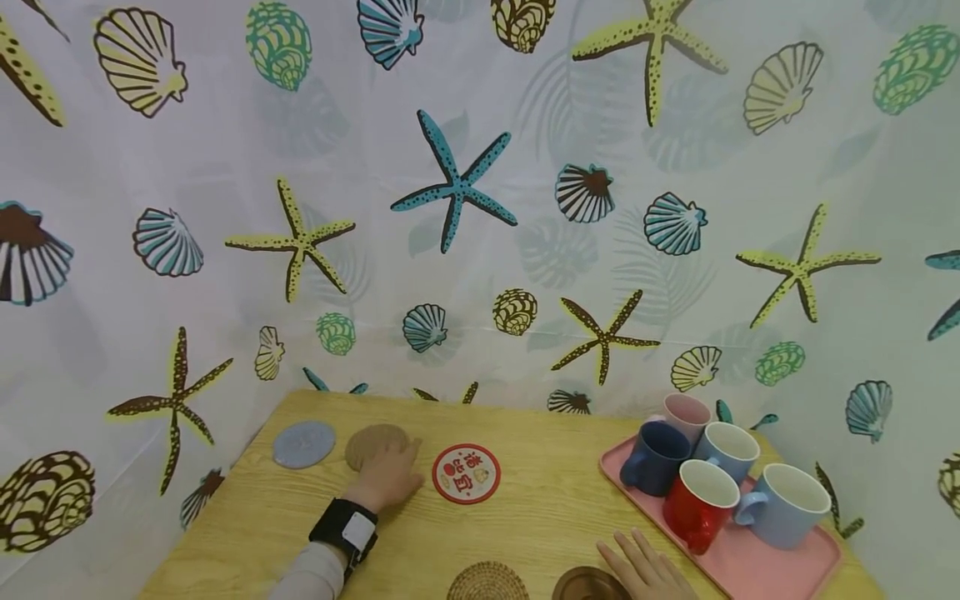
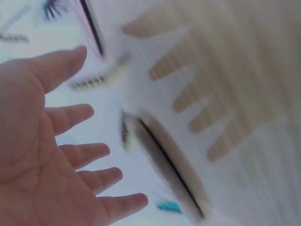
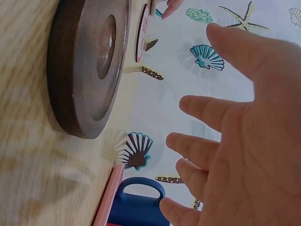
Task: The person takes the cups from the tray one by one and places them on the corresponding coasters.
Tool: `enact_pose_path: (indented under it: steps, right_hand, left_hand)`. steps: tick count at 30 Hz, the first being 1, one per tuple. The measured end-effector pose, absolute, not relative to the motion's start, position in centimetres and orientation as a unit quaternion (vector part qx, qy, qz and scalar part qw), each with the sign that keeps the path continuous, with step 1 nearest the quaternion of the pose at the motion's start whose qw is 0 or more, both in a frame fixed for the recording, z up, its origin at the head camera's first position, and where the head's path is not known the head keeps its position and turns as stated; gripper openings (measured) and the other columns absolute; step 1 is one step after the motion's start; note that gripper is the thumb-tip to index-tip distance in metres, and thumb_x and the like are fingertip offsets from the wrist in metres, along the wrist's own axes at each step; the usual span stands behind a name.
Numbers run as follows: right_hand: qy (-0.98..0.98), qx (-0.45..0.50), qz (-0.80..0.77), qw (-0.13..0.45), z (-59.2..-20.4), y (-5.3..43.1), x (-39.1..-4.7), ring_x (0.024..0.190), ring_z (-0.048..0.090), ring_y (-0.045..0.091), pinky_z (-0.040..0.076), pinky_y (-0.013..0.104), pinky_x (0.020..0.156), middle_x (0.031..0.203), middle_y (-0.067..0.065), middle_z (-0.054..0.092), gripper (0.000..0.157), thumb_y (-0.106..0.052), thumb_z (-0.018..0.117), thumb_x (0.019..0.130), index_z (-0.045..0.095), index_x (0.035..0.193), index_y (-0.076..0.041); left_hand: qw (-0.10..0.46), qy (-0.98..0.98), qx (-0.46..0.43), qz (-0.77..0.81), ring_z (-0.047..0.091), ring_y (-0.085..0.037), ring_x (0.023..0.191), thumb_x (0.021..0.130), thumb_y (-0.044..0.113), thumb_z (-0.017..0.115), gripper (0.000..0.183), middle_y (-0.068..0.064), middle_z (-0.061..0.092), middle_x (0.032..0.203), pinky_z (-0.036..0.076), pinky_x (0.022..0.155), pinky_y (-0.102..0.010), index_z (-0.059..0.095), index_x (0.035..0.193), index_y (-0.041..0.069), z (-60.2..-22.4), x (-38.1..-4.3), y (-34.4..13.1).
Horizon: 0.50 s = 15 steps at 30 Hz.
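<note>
My left hand (image 1: 386, 479) hovers by a tan round coaster (image 1: 367, 443), its fingers partly over the coaster's right side. In the left wrist view the fingers are spread apart and grip nothing, with a coaster's thin edge (image 2: 171, 169) just beyond them. To the right of that hand lies a red-rimmed round coaster (image 1: 467, 473) with printed characters. My right hand (image 1: 648, 573) is at the front, beside a dark brown wooden coaster (image 1: 590, 585) with a recessed centre. Its fingers are extended and hold nothing in the right wrist view.
A pink tray (image 1: 780, 575) at the right carries several mugs: a navy mug (image 1: 654, 458), a red mug (image 1: 697, 504), a pink one and light blue ones. A grey-blue coaster (image 1: 303, 443) lies back left, a woven coaster (image 1: 487, 583) at the front. Patterned cloth (image 1: 525, 250) surrounds the table.
</note>
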State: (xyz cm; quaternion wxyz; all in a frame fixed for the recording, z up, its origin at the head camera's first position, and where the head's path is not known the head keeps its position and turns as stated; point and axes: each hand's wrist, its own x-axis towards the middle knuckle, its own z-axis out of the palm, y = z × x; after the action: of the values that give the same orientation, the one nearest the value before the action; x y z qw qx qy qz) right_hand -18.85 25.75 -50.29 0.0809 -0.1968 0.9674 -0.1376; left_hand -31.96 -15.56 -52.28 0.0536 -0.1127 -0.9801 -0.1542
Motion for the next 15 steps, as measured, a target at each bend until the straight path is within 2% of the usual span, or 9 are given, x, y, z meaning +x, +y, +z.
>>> enact_pose_path:
  steps: [5, 10, 15]
  right_hand:
    - [0.968, -0.204, -0.139, 0.049, -50.2, 25.8, -18.6, 0.138, 0.037, 0.046, 0.032, 0.073, 0.101, 0.149, 0.016, 0.045, 0.09, -0.073, 0.06, 0.074, 0.046, 0.143, -0.017]
    - [0.968, -0.203, -0.138, 0.051, -50.2, 25.8, -18.5, 0.139, 0.036, 0.046, 0.032, 0.073, 0.102, 0.15, 0.015, 0.044, 0.091, -0.074, 0.06, 0.074, 0.045, 0.144, -0.019]
    - [0.968, -0.195, -0.14, 0.073, -50.2, 25.7, -18.4, 0.139, 0.034, 0.047, 0.031, 0.074, 0.101, 0.151, 0.015, 0.043, 0.091, -0.074, 0.06, 0.074, 0.044, 0.145, -0.02]
  left_hand:
    - [0.019, -0.974, -0.165, -0.152, 0.029, -0.049, 0.142, 0.088, 0.037, 0.069, 0.062, -0.025, 0.035, 0.153, 0.031, 0.107, -0.069, 0.05, 0.142, 0.01, -51.9, -30.7, -11.6]
    - [0.003, -0.968, -0.223, -0.114, 0.032, -0.045, 0.142, 0.089, 0.042, 0.068, 0.06, -0.017, 0.039, 0.153, 0.035, 0.104, -0.068, 0.051, 0.141, 0.018, -51.6, -30.4, -8.5]
    - [-0.002, -0.963, -0.246, -0.11, 0.035, -0.043, 0.141, 0.088, 0.038, 0.069, 0.054, -0.014, 0.044, 0.149, 0.036, 0.103, -0.069, 0.055, 0.137, 0.023, -51.6, -31.1, -6.8]
